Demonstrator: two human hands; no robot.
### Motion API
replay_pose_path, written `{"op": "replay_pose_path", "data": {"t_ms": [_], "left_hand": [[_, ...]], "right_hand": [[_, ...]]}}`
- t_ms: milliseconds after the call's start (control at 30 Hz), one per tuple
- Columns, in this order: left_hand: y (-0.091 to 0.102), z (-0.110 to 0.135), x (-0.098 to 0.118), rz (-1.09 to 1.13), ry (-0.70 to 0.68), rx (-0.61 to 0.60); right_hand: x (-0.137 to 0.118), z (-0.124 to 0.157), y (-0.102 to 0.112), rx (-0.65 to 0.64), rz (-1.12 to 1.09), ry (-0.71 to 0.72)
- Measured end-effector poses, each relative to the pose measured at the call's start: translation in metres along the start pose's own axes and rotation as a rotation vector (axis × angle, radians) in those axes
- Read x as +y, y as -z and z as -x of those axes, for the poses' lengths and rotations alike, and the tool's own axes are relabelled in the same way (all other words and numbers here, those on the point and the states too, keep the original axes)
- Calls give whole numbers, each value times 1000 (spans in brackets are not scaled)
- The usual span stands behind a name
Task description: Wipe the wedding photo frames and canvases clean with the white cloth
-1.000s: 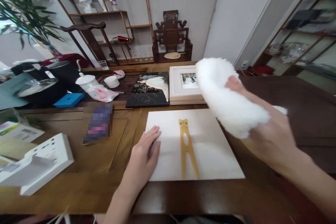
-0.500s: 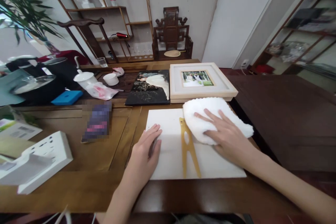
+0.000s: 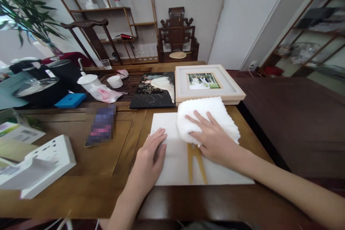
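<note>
A white board (image 3: 172, 165) lies flat on the wooden table in front of me, with a yellow A-shaped piece (image 3: 190, 167) on it. My left hand (image 3: 151, 151) rests on the board's left edge, fingers stretched out, with nothing in it. Under my right hand (image 3: 212, 136) is a white towel (image 3: 226, 118), pressed down by spread fingers. This towel covers the upper part of the yellow piece and the board's upper right corner. Only the two legs of the yellow piece show below the towel.
Behind the board are a dark photo panel (image 3: 153, 93) and a pale wooden picture frame (image 3: 210, 96). On the left stand a white power strip (image 3: 66, 151), a blurred-out purple item (image 3: 101, 125), a blue box (image 3: 70, 100), a teapot (image 3: 88, 80) and a white cup (image 3: 115, 81).
My right hand has slid the towel to the left across the board, over the top of the yellow piece. My left hand has stayed in place.
</note>
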State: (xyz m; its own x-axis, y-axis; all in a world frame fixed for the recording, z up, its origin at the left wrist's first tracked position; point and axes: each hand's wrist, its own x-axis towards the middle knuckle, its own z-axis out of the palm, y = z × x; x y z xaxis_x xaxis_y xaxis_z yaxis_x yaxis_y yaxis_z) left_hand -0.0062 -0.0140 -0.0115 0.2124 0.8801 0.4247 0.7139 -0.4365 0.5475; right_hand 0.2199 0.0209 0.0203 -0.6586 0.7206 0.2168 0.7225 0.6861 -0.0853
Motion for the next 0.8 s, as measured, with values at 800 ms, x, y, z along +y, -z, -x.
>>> {"op": "replay_pose_path", "data": {"t_ms": [800], "left_hand": [[0, 1, -1, 17, -27, 24]], "right_hand": [[-15, -21, -1, -44, -51, -10]]}}
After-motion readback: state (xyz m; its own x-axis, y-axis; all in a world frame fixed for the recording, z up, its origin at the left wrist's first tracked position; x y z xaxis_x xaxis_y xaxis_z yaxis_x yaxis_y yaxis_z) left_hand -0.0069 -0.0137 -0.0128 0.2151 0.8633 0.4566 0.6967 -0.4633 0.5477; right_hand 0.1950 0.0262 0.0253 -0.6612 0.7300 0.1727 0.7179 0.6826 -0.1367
